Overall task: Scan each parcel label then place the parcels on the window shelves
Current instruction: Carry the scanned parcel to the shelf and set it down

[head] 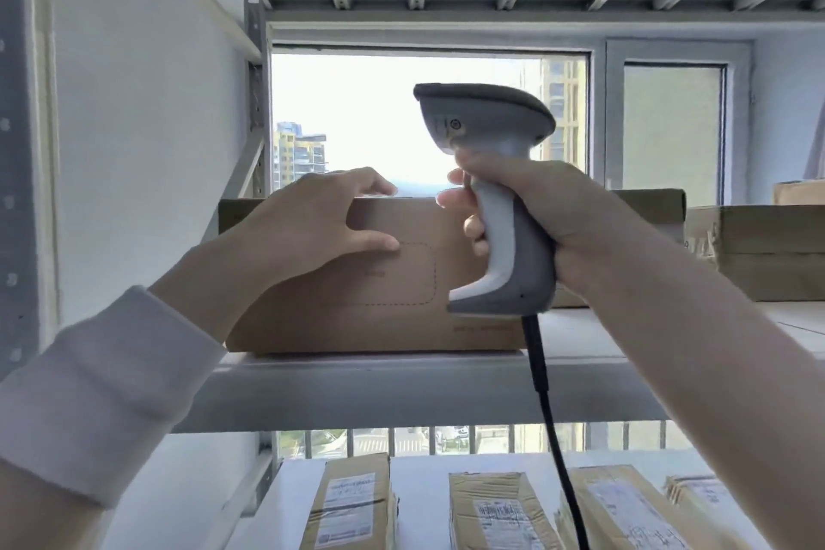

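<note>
A brown cardboard parcel (384, 281) stands on the white shelf (402, 393) in front of the window, its front face showing a dashed outline. My left hand (312, 219) grips its top left corner, fingers over the top edge and thumb on the front face. My right hand (535, 210) is closed round the handle of a grey and white barcode scanner (491, 174), held upright in front of the parcel's right part. The scanner's black cable hangs down past the shelf edge.
More brown boxes (759, 250) sit on the same shelf at the right. Several labelled parcels (352, 505) lie on the shelf below. A metal shelf post (256, 103) rises at the left, and a slatted shelf underside spans overhead.
</note>
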